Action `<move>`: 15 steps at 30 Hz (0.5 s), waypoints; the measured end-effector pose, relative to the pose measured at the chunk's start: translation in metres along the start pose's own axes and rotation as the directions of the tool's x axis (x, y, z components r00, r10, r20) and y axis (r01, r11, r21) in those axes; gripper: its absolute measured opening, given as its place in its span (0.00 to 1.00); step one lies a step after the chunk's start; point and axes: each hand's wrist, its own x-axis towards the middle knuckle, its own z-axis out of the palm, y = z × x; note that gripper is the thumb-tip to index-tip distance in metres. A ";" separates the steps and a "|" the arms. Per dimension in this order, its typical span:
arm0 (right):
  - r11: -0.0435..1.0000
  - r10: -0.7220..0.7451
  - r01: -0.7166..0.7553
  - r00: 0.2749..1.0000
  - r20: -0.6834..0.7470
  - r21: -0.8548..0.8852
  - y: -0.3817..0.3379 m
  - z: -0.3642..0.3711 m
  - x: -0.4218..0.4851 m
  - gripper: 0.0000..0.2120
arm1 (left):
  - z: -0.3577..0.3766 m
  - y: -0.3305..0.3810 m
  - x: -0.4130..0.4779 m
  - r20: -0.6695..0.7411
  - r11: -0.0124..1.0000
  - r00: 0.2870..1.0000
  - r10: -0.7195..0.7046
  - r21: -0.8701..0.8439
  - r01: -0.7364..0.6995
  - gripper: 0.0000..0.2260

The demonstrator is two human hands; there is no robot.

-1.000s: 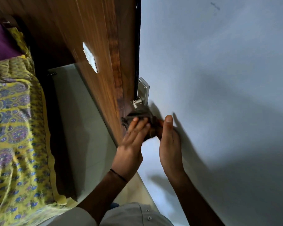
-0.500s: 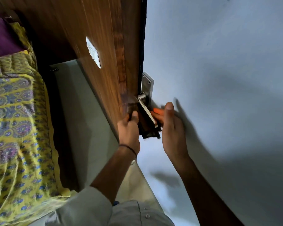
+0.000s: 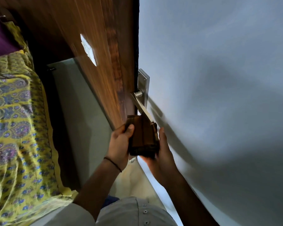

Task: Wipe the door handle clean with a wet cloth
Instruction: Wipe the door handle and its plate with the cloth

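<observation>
Both my hands close on the dark brown cloth (image 3: 143, 137) at the free end of the metal door handle (image 3: 141, 106): my left hand (image 3: 119, 144) grips its left side, thumb on top, and my right hand (image 3: 163, 152) cups it from the right. Higher up, the handle's lever is bare, joined to its plate (image 3: 144, 82) at the wooden door's (image 3: 95, 30) edge. A yellow patterned bed (image 3: 15, 128) lies left.

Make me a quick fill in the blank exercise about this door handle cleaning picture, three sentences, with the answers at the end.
1. The folded brown cloth is held between ____ hands.
2. The cloth covers the free end of the metal ____ of the door handle.
3. A thin dark band circles the wrist of the ____ hand; the right hand has none.

Missing words: two (both); lever; left
</observation>
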 end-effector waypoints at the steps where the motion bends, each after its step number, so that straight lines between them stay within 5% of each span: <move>1: 0.995 0.012 -0.017 0.999 0.052 0.098 0.004 -0.001 0.000 0.25 | 0.000 -0.007 0.000 0.006 0.980 0.994 0.106 0.167 -0.106 0.08; 4: 0.989 -0.024 0.020 0.999 0.026 0.149 0.005 -0.001 0.001 0.18 | -0.002 -0.006 0.006 0.086 0.795 0.934 0.348 0.501 -0.342 0.06; 6: 0.989 -0.111 0.117 0.991 -0.070 0.095 0.002 -0.002 0.000 0.19 | -0.007 0.007 0.015 0.079 0.796 0.933 0.351 0.500 -0.342 0.08; 9: 0.932 -0.339 0.269 0.884 -0.324 -0.241 -0.004 0.002 -0.011 0.18 | -0.014 0.028 0.034 0.047 0.824 0.931 0.361 0.452 -0.342 0.13; 13: 0.645 -0.702 0.452 0.669 -0.245 -0.616 -0.006 0.023 -0.022 0.19 | -0.004 0.049 0.055 0.149 0.764 0.903 0.402 0.489 -0.421 0.15; 15: 0.487 -0.767 0.471 0.634 -0.101 -0.736 -0.010 0.032 -0.016 0.15 | 0.000 0.055 0.065 0.147 0.743 0.894 0.422 0.508 -0.435 0.14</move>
